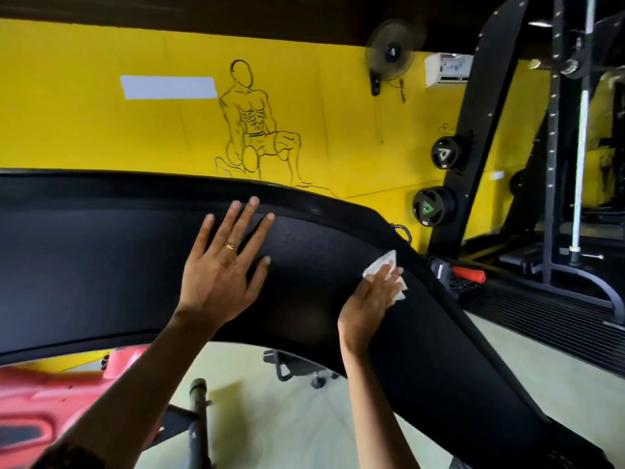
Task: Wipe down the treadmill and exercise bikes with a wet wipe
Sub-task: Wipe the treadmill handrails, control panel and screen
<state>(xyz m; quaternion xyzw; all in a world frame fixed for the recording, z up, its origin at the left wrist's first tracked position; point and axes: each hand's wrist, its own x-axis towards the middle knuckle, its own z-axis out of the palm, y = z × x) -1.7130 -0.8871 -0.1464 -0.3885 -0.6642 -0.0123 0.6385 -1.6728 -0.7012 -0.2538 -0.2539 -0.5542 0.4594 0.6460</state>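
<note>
**Now: wipe at panel's right rim**

Right hand [367, 302] presses wet wipe [380, 264] flat-fingered onto black machine panel [101, 265], near its right rim. Left hand [220, 275] open, palm flat mid-panel. Wipe looks thin, limp, slick: pin under fingertips, don't pinch. Panel seems rigid.

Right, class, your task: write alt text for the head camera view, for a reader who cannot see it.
A person's right hand presses a white wipe against a wide black curved panel near its right rim, while the left hand rests flat on it, fingers spread. Behind is a yellow wall with a line drawing of a muscular seated figure.
</note>
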